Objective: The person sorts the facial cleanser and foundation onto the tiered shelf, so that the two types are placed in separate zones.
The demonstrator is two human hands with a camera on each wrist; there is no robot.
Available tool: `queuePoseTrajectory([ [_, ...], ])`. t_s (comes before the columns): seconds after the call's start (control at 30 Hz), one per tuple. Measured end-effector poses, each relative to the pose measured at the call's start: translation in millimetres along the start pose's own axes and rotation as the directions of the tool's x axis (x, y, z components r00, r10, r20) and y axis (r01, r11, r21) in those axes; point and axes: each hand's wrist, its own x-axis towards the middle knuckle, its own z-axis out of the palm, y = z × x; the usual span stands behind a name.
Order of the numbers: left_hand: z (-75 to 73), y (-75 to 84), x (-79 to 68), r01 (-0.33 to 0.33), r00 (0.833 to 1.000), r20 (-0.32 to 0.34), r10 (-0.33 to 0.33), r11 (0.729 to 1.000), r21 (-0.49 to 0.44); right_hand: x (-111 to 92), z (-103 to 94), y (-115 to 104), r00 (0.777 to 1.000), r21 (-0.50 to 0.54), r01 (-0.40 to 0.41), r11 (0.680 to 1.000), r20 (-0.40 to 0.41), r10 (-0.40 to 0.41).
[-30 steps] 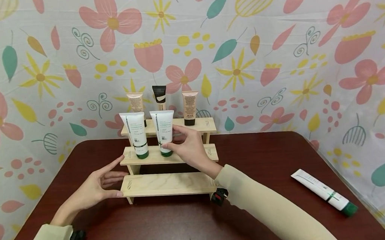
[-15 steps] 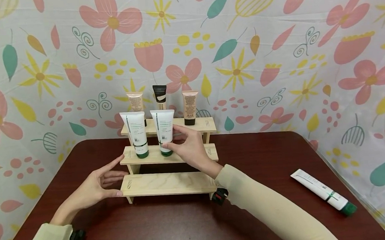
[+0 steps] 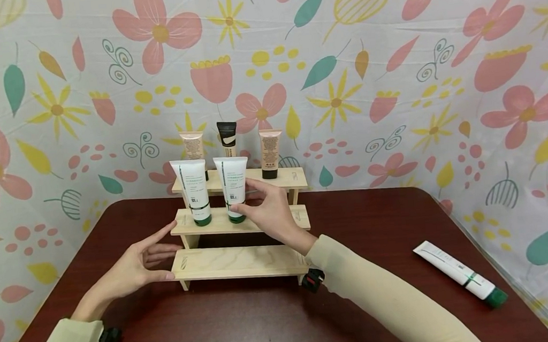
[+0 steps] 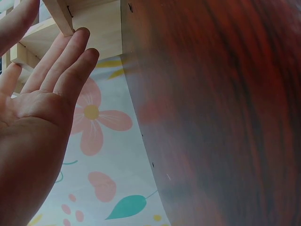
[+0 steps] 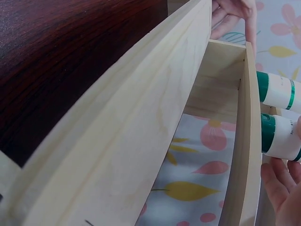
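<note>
My right hand (image 3: pixel 271 210) pinches a white squeeze tube (image 3: pixel 233 185) with a green cap, thumb at its front and fingers behind its right side. That tube stands cap-down on the middle step of a three-tier wooden display stand (image 3: pixel 242 262). To its left on the same step is a matching white tube (image 3: pixel 193 191), also upright. My left hand (image 3: pixel 133 262) rests against the stand's left end, fingers extended, thumb at the bottom step's corner. In the left wrist view, the fingers (image 4: pixel 70 66) lie straight along the wood. Both green caps (image 5: pixel 268 132) show in the right wrist view.
On the top step stand two beige tubes with black caps, one left and one right (image 3: pixel 270 155), and a black-topped tube (image 3: pixel 227 137) between them. Another white tube (image 3: pixel 461 273) lies on the dark red table (image 3: pixel 380 227) at the right. A floral cloth (image 3: pixel 349 149) hangs behind.
</note>
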Motion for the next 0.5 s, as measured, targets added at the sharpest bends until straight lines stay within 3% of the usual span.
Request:
queuePoseTrajectory([
  [0.3,1.0,1.5,-1.4,-0.011,1.000,-0.007,0.011,1.000,-0.001,-1.2,-1.6,2.1,1.000,-0.008,-0.005,1.000,0.018,0.005],
  [0.5,2.4,4.5,-0.5,-0.034,0.999,-0.005,0.034,0.999,-0.011,-5.7,-18.0,1.9,0.999,-0.018,-0.012,1.000,0.038,0.012],
])
